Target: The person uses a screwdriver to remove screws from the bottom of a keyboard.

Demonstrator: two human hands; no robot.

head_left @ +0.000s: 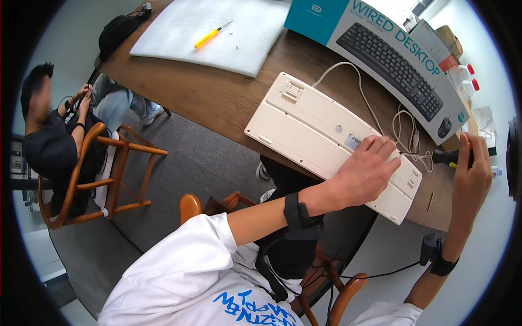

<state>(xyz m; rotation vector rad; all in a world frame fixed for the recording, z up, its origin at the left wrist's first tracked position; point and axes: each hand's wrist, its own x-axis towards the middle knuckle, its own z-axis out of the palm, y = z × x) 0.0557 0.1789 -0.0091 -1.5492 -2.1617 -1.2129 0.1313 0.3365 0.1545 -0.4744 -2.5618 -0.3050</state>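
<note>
A cream keyboard lies upside down along the desk's near edge, its cable running from the far side. My left hand is on its back, fingers curled and closed at the far edge, fingertips partly hidden. My right hand grips a black-and-yellow screwdriver, whose metal shaft points left to the keyboard's far edge, beside my left fingers. Whether the tip touches a screw is too small to tell.
Wooden desk holds a white foam sheet with a yellow screwdriver, a keyboard box, coiled cable and red-capped bottles. A black bag lies far left. Another person sits on a wooden chair at left.
</note>
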